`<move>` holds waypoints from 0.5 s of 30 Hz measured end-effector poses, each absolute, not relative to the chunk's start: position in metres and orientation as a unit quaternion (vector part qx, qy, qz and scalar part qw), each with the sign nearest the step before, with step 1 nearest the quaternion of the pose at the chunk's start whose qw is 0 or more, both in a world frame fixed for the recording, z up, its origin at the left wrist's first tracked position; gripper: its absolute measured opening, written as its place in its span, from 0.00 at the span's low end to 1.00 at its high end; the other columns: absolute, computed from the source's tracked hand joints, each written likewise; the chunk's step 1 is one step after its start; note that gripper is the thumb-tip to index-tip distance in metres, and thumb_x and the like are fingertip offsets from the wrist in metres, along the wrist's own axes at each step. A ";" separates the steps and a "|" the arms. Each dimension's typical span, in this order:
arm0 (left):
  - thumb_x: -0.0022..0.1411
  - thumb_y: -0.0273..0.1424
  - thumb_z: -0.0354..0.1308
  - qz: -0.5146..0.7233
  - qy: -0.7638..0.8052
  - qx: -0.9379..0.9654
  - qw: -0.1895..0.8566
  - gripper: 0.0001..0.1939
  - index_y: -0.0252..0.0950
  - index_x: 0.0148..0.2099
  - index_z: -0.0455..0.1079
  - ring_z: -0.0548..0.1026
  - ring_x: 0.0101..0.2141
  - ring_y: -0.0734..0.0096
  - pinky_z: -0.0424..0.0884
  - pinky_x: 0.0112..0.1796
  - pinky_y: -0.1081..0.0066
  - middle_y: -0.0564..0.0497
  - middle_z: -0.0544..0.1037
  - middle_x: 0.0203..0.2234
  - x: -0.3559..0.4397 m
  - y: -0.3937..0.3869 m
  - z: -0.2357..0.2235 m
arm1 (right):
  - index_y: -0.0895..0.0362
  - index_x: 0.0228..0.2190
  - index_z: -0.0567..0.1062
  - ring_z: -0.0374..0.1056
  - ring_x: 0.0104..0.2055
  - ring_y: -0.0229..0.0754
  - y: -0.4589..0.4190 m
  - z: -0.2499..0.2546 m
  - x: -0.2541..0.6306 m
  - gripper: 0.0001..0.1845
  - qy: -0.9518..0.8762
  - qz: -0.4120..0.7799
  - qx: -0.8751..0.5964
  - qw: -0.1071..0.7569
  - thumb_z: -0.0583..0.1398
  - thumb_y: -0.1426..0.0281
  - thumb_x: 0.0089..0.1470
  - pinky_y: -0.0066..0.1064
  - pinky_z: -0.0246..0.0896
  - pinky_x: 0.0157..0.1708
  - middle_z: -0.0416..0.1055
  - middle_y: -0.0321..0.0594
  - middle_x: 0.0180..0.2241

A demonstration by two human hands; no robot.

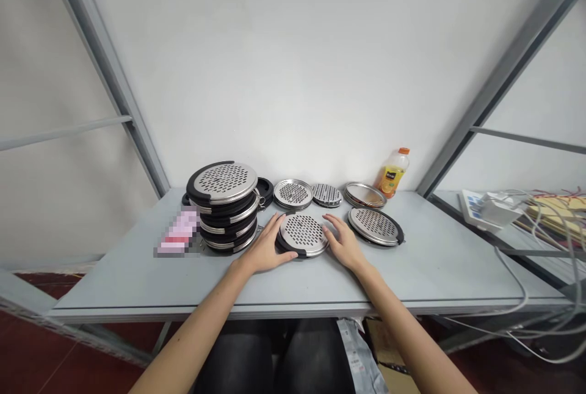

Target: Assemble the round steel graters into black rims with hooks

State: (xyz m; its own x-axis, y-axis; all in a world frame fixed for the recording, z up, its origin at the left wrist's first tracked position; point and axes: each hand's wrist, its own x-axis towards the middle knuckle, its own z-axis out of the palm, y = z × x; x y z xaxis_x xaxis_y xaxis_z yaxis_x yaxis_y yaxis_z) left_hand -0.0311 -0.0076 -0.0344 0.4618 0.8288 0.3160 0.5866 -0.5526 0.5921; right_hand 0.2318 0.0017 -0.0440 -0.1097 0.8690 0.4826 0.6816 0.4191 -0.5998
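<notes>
On the table in front of me lies a round metal grater (304, 232) with slotted holes and a black rim on its left side. My left hand (265, 246) clasps its left edge, fingers at the back and thumb at the front. From the other side my right hand (344, 245) presses its fingers to the right edge. A second black-rimmed round grater (374, 225) lies to the right of my right hand. To the left of my left hand rises a stack of similar graters (224, 183), some with small wire clasps.
Along the wall lie loose grater discs (293, 192), a finer slotted disc (326, 194), plain metal rings or lids (365, 194) and black round parts (264, 189). An orange-capped juice bottle (394, 173) stands behind. A blurred pink item (178, 232) is left; a power strip (478, 211) and cables are right.
</notes>
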 end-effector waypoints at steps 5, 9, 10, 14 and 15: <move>0.51 0.48 0.65 0.285 0.435 0.824 0.224 0.55 0.39 0.69 0.36 0.44 0.65 0.50 0.48 0.62 0.52 0.40 0.45 0.67 -0.035 -0.006 -0.036 | 0.61 0.59 0.61 0.56 0.62 0.51 0.005 -0.053 0.242 0.31 -0.745 0.152 -0.540 0.361 0.49 0.56 0.60 0.50 0.48 0.62 0.61 0.52 0.59; 0.51 0.45 0.65 0.300 0.424 0.826 0.220 0.53 0.41 0.69 0.37 0.49 0.64 0.52 0.51 0.61 0.54 0.43 0.49 0.66 -0.035 -0.008 -0.032 | 0.58 0.61 0.58 0.49 0.65 0.48 0.005 -0.057 0.243 0.31 -0.775 0.193 -0.507 0.323 0.46 0.56 0.62 0.49 0.42 0.64 0.55 0.47 0.63; 0.51 0.45 0.66 0.303 0.423 0.825 0.219 0.53 0.41 0.69 0.38 0.50 0.64 0.52 0.52 0.61 0.54 0.43 0.50 0.66 -0.034 -0.009 -0.031 | 0.57 0.61 0.58 0.49 0.66 0.48 0.005 -0.058 0.243 0.30 -0.778 0.196 -0.501 0.324 0.47 0.56 0.62 0.50 0.41 0.64 0.55 0.46 0.63; 0.49 0.45 0.67 0.305 0.433 0.819 0.220 0.52 0.41 0.68 0.42 0.51 0.64 0.51 0.53 0.60 0.54 0.43 0.51 0.65 -0.030 -0.011 -0.031 | 0.55 0.60 0.61 0.51 0.65 0.50 0.005 -0.054 0.242 0.30 -0.783 0.203 -0.484 0.335 0.49 0.56 0.61 0.52 0.43 0.64 0.56 0.45 0.62; 0.49 0.45 0.67 0.302 0.438 0.818 0.220 0.52 0.41 0.68 0.42 0.51 0.64 0.51 0.53 0.60 0.54 0.43 0.51 0.65 -0.029 -0.011 -0.031 | 0.56 0.60 0.61 0.52 0.64 0.51 0.004 -0.053 0.242 0.29 -0.786 0.209 -0.476 0.333 0.50 0.57 0.61 0.51 0.44 0.63 0.57 0.46 0.62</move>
